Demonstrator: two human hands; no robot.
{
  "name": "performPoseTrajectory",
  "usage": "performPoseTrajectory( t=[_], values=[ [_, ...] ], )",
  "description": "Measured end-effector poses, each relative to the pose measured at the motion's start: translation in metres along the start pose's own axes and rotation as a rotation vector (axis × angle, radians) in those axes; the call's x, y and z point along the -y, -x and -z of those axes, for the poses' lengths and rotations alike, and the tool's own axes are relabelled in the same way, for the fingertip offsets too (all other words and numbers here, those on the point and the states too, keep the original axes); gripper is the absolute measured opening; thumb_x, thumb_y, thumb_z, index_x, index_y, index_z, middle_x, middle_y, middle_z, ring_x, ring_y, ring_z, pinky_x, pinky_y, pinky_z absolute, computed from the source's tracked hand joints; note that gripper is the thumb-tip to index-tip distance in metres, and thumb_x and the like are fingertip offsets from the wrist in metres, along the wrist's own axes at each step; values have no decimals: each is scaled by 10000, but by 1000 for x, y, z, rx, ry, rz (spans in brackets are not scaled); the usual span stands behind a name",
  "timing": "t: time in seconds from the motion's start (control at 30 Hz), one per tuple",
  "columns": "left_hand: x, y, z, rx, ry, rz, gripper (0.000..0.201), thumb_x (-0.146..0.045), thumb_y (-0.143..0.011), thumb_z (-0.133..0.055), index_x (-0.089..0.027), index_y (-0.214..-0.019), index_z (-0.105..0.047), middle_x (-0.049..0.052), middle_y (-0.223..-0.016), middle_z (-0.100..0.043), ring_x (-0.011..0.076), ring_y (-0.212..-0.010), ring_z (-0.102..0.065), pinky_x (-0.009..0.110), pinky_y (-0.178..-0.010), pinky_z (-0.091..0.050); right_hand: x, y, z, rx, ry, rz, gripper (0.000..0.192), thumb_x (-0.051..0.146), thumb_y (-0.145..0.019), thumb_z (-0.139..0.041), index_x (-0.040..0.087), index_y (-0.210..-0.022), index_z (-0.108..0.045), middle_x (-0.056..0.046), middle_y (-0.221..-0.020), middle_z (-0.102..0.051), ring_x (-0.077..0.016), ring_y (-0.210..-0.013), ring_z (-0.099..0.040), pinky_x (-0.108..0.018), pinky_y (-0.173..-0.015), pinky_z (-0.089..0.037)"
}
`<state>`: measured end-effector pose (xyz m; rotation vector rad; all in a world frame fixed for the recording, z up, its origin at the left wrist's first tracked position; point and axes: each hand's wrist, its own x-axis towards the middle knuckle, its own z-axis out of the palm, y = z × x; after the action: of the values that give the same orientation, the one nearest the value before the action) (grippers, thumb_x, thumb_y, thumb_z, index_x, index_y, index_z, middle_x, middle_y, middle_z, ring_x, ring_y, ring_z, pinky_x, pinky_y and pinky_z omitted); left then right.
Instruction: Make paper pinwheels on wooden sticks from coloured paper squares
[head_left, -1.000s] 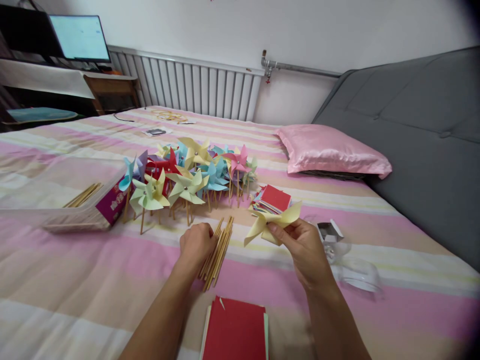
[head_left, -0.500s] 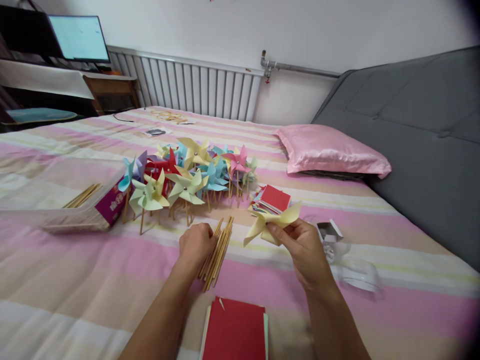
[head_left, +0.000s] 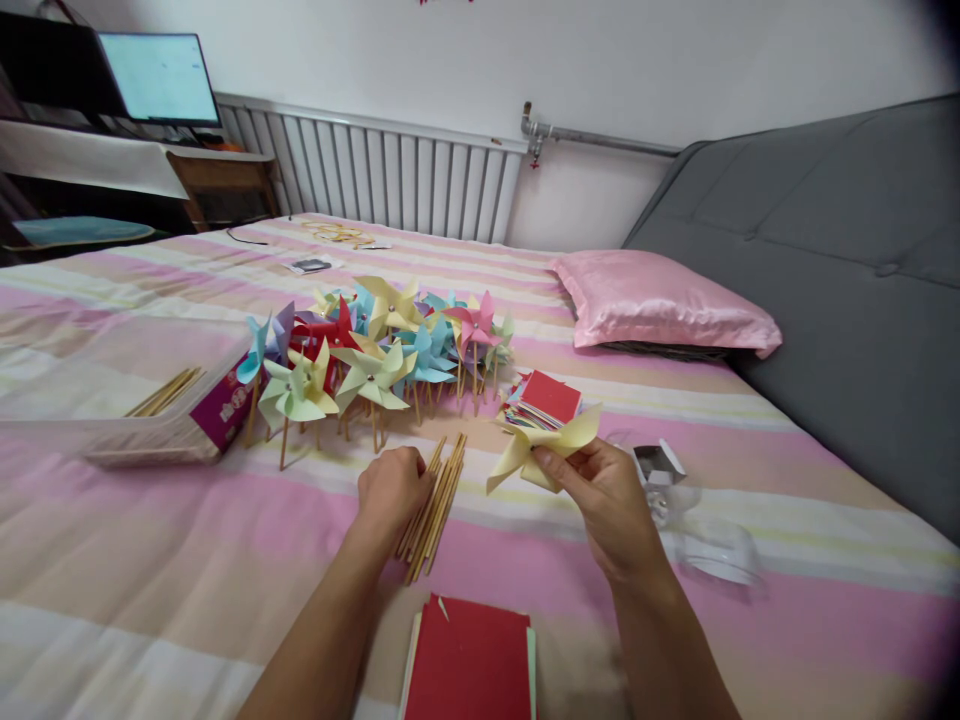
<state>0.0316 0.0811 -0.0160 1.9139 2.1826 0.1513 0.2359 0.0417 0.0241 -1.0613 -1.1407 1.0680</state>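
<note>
A pale yellow paper pinwheel head (head_left: 541, 452) is pinched by my right hand (head_left: 609, 490), the thumb pressing near its centre. There is no stick visible on it. My left hand (head_left: 396, 490) is closed and rests at the left side of a loose bundle of thin wooden sticks (head_left: 439, 510); what its fingers hold, if anything, is hidden. Nearer to me lies a stack of red paper sheets (head_left: 474, 655) with pale edges showing. Behind my hands stand several finished pinwheels (head_left: 373, 372) on sticks, in green, yellow, blue, red and pink.
A clear plastic box (head_left: 161, 435) with sticks sits at left. A smaller stack of coloured paper (head_left: 551, 398) lies behind the yellow pinwheel head. To the right are a small open box (head_left: 660, 462) and a clear plastic container (head_left: 718, 552). A pink pillow (head_left: 664, 300) lies further back.
</note>
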Motion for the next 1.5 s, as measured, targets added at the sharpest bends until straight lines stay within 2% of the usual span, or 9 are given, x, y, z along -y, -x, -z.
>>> performPoseTrajectory(
  t=[0.27, 0.93, 1.2, 1.5],
  values=[
    [1, -1, -2, -14, -7, -11, 214, -285, -732, -493, -206, -785, -684, 103, -835, -709, 242, -791, -637, 287, -610, -407, 1, 0, -1, -26, -17, -12, 229, 308, -651, -727, 194, -848, -694, -39, -801, -706, -197, -754, -639, -317, -685, -508],
    [0, 1, 2, 2, -4, -3, 219, -291, -735, -496, -203, -794, -688, 110, -857, -710, 236, -812, -634, 280, -633, -416, 1, 0, -1, -16, -14, -2, 269, 283, -644, -733, 209, -900, -700, -45, -878, -716, -203, -796, -640, -318, -716, -497],
    [1, 0, 0, -10, -1, -15, 221, -295, -732, -480, -202, -777, -676, 104, -827, -702, 239, -786, -630, 283, -598, -392, 2, -1, -4, -34, -20, -11, 255, 302, -622, -743, 210, -857, -706, -37, -818, -716, -189, -760, -634, -302, -693, -496],
    [2, -2, -2, -16, -7, -4, 221, -303, -711, -483, -211, -760, -678, 90, -802, -704, 240, -771, -631, 278, -560, -362, -1, -1, -1, -20, -22, -9, 274, 302, -625, -744, 197, -874, -698, -46, -843, -711, -199, -788, -633, -312, -712, -498]
  ],
)
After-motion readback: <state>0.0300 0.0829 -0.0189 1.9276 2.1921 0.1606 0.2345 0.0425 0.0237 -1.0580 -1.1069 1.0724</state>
